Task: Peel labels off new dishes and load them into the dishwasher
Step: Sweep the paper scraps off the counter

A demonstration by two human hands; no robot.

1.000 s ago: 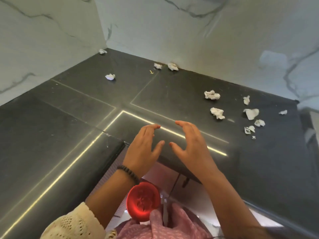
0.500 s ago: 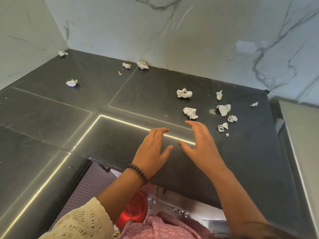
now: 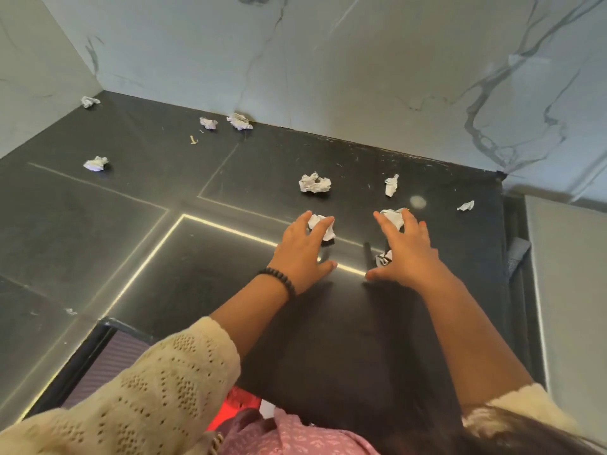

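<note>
**Both hands on scattered label scraps**

Left hand (image 3: 303, 249), w/ a black bead bracelet (image 3: 279, 280) at the wrist, lies at frame centre, fingers spread & straight, fingertips on a crumpled white paper label scrap (image 3: 323, 226). Right hand (image 3: 405, 254) just beside it to the right, fingers also splayed, tips touching a second crumpled white scrap (image 3: 392, 216); a third small scrap w/ dark print (image 3: 383, 257) sits under the palm edge (whether it's touched, can't tell). Neither hand grips anything.

All of it on the dark grey stone worktop (image 3: 164, 178), which has thin bright inlaid lines. More white scraps lie further up: a big one (image 3: 314, 183) above the left hand, a narrow one (image 3: 391, 184) upper right, two (image 3: 239, 121) by the white marble wall (image 3: 328, 60), others upper left. A red object (image 3: 239, 405) shows below the worktop edge, bottom centre, mostly hidden.
</note>
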